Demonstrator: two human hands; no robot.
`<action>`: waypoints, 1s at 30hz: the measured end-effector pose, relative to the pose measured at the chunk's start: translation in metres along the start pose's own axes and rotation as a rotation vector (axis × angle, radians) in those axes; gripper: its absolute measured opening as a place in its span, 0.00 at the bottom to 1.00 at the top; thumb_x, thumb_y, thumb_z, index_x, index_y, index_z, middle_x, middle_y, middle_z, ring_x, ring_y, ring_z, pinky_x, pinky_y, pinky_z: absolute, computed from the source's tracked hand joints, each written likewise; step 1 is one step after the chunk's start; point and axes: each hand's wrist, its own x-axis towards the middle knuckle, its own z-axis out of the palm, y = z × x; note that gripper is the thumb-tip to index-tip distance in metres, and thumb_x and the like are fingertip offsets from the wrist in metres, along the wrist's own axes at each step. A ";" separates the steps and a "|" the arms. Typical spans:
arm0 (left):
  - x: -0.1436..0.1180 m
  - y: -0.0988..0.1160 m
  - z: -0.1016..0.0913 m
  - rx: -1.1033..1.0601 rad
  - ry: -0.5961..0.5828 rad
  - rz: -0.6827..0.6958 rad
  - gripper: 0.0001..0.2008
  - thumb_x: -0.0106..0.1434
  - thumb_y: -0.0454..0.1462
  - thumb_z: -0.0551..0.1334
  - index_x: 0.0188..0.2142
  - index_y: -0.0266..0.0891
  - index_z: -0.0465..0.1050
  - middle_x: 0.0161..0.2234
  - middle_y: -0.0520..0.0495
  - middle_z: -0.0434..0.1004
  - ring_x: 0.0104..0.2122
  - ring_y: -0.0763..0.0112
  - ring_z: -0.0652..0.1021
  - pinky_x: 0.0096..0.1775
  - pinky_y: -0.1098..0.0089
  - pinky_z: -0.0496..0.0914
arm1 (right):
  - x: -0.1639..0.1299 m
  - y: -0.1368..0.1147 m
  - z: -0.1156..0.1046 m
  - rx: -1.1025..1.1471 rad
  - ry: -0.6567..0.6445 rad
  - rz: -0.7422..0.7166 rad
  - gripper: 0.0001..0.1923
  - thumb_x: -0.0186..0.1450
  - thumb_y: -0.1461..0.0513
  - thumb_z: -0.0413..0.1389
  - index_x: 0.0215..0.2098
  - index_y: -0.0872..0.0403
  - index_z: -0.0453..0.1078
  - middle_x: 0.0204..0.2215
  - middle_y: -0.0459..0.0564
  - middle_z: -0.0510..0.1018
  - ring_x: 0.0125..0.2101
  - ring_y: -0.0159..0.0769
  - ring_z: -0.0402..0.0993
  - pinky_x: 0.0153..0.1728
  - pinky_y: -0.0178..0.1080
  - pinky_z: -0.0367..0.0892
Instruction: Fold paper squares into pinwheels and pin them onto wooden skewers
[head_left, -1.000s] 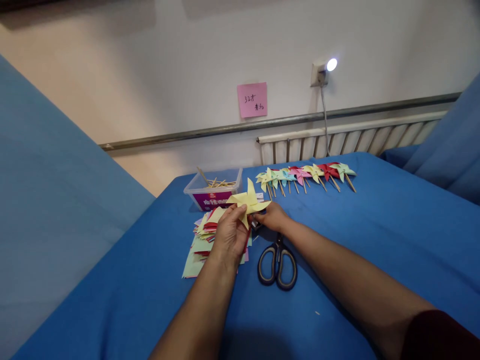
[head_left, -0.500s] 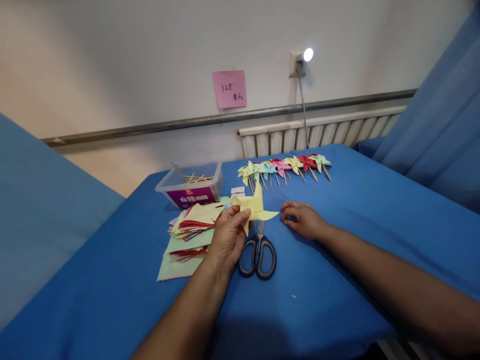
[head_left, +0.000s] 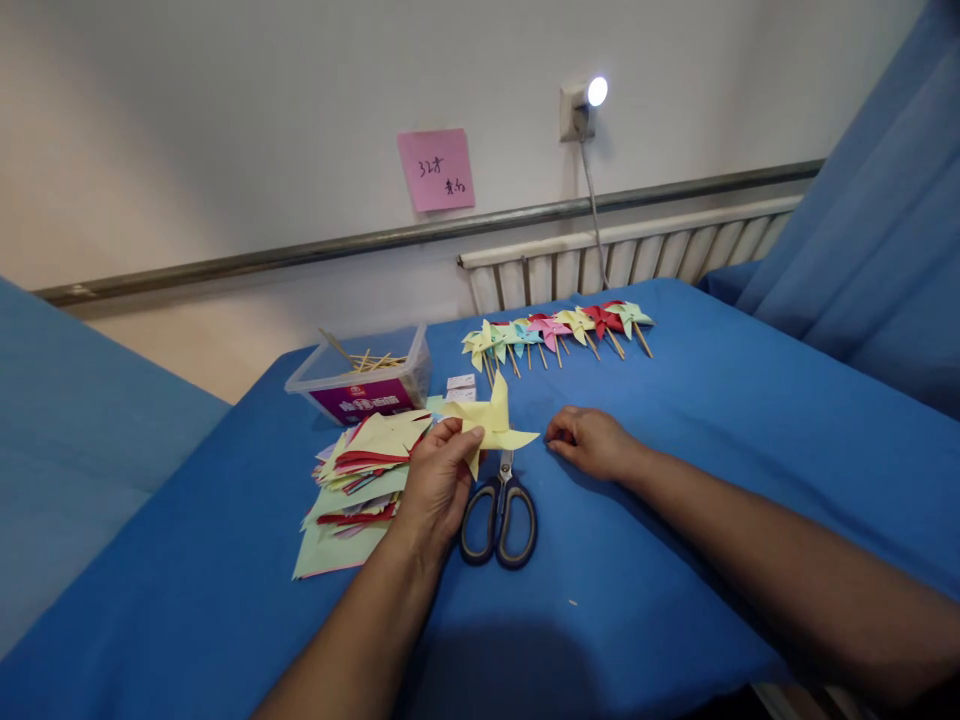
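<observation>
Nearest the camera, both bare forearms are extending forward over the blue cloth-covered table (head_left: 675,520). The left hand (head_left: 435,485) is pinching a yellow paper pinwheel (head_left: 487,420) between thumb and fingertips, holding it just above the cloth with its pointed vanes spreading right and upward. The right hand (head_left: 589,442) is resting on the cloth with its fingers loosely curled and holding nothing; whether the fingertips are touching some small item cannot be told. The pinwheel is lying to the left of the right hand, near but apart from it, so the left hand is the nearer one (it alone is gripping the paper). Directly below the pinwheel, between the two hands, a pair of scissors (head_left: 499,510) is lying closed, its long axis running near to far, dark looped handles toward the person and metal blades pointing at the pinwheel. Just left of the left hand, a loose stack of cut paper squares (head_left: 360,475) is fanning out in yellow, red and pale green, thin and flat. Farther back, a clear plastic box (head_left: 360,380) with a purple label is holding thin wooden sticks. Beyond it to the right, a row of finished pinwheels (head_left: 555,330) on sticks is lying side by side near the table's far edge. On the wall, a pink note (head_left: 436,170) is hanging.
</observation>
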 end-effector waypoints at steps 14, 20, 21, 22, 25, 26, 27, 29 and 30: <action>0.001 -0.006 -0.001 0.046 0.000 -0.009 0.17 0.43 0.30 0.72 0.32 0.36 0.69 0.29 0.50 0.77 0.25 0.75 0.75 0.31 0.73 0.70 | -0.004 -0.027 -0.005 -0.342 -0.088 -0.003 0.12 0.68 0.60 0.48 0.38 0.53 0.73 0.36 0.51 0.77 0.36 0.39 0.73 0.38 0.39 0.59; 0.000 -0.005 0.001 0.045 0.005 0.011 0.17 0.42 0.30 0.72 0.31 0.36 0.69 0.27 0.51 0.77 0.24 0.75 0.75 0.31 0.74 0.70 | -0.005 -0.029 -0.004 -0.327 -0.054 -0.021 0.11 0.67 0.60 0.49 0.43 0.53 0.71 0.38 0.51 0.76 0.39 0.39 0.72 0.39 0.38 0.59; 0.000 -0.004 0.002 0.044 0.006 0.013 0.17 0.42 0.29 0.71 0.31 0.36 0.68 0.27 0.51 0.77 0.24 0.76 0.75 0.31 0.74 0.70 | -0.005 -0.028 -0.003 -0.323 -0.060 -0.036 0.10 0.68 0.61 0.49 0.42 0.53 0.71 0.37 0.51 0.76 0.39 0.38 0.72 0.39 0.37 0.59; 0.000 -0.004 0.002 0.044 0.006 0.015 0.17 0.42 0.29 0.71 0.31 0.36 0.68 0.27 0.51 0.77 0.24 0.76 0.75 0.31 0.74 0.70 | -0.004 -0.028 -0.002 -0.322 -0.069 -0.047 0.11 0.68 0.61 0.48 0.41 0.53 0.71 0.37 0.51 0.76 0.38 0.38 0.72 0.38 0.37 0.59; -0.001 -0.004 0.003 0.044 0.008 0.014 0.17 0.42 0.29 0.71 0.30 0.36 0.68 0.27 0.51 0.77 0.24 0.76 0.75 0.31 0.74 0.70 | -0.003 -0.024 0.000 -0.321 -0.094 -0.052 0.13 0.69 0.61 0.46 0.37 0.54 0.72 0.35 0.52 0.76 0.35 0.36 0.72 0.36 0.36 0.59; -0.001 -0.004 0.003 0.044 0.011 0.012 0.17 0.42 0.29 0.71 0.30 0.36 0.68 0.27 0.51 0.77 0.24 0.75 0.75 0.31 0.74 0.70 | -0.003 -0.022 0.001 -0.310 -0.093 -0.050 0.13 0.69 0.61 0.46 0.37 0.54 0.72 0.35 0.53 0.76 0.34 0.36 0.72 0.36 0.36 0.59; 0.000 -0.004 0.003 0.043 0.013 0.011 0.17 0.42 0.30 0.71 0.31 0.36 0.68 0.27 0.51 0.77 0.24 0.75 0.75 0.30 0.74 0.70 | -0.003 -0.020 0.001 -0.290 -0.090 -0.048 0.12 0.69 0.61 0.46 0.37 0.54 0.72 0.35 0.53 0.76 0.34 0.36 0.72 0.36 0.36 0.60; 0.000 -0.005 0.002 0.041 0.015 0.007 0.17 0.42 0.30 0.72 0.31 0.36 0.68 0.27 0.51 0.77 0.23 0.75 0.75 0.30 0.73 0.70 | -0.003 -0.015 0.001 -0.238 -0.084 -0.049 0.11 0.68 0.62 0.48 0.39 0.53 0.72 0.36 0.52 0.76 0.35 0.35 0.72 0.36 0.35 0.60; 0.000 -0.005 0.002 0.040 0.015 0.005 0.17 0.42 0.30 0.72 0.31 0.36 0.68 0.27 0.51 0.77 0.23 0.75 0.75 0.30 0.73 0.70 | -0.003 -0.013 0.001 -0.213 -0.086 -0.053 0.10 0.67 0.63 0.49 0.39 0.53 0.73 0.37 0.51 0.76 0.36 0.35 0.72 0.37 0.35 0.60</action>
